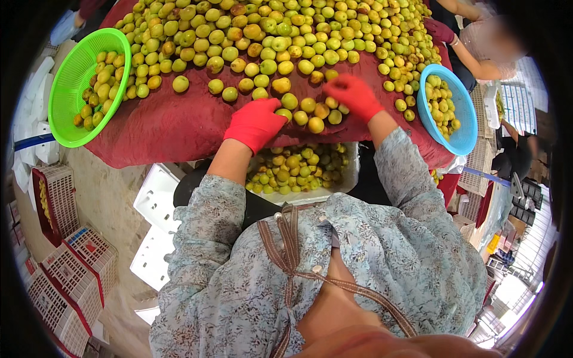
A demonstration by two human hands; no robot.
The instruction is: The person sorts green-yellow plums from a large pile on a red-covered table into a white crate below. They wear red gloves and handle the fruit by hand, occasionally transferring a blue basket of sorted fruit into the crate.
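Note:
A large heap of round yellow-green fruits (268, 42), some with brown patches, covers a dark red cloth (174, 121). My left hand (256, 123), in a red glove, rests at the cloth's front with its fingers against a fruit (284, 115). Whether it grips that fruit is hard to see. My right hand (353, 96), gloved in red too, has bent fingers beside a fruit (331, 75); its palm side is hidden. Between my hands lies a small group of loose fruits (316, 125). Below the cloth's edge, a white container (352, 172) holds more fruits.
A green plastic basket (62, 107) with fruits stands left, and a blue basket (468, 116) with fruits right. Plastic crates (67, 268) and white foam boxes (154, 250) sit on the floor at left. Another person's gloved hand (438, 31) reaches the heap at upper right.

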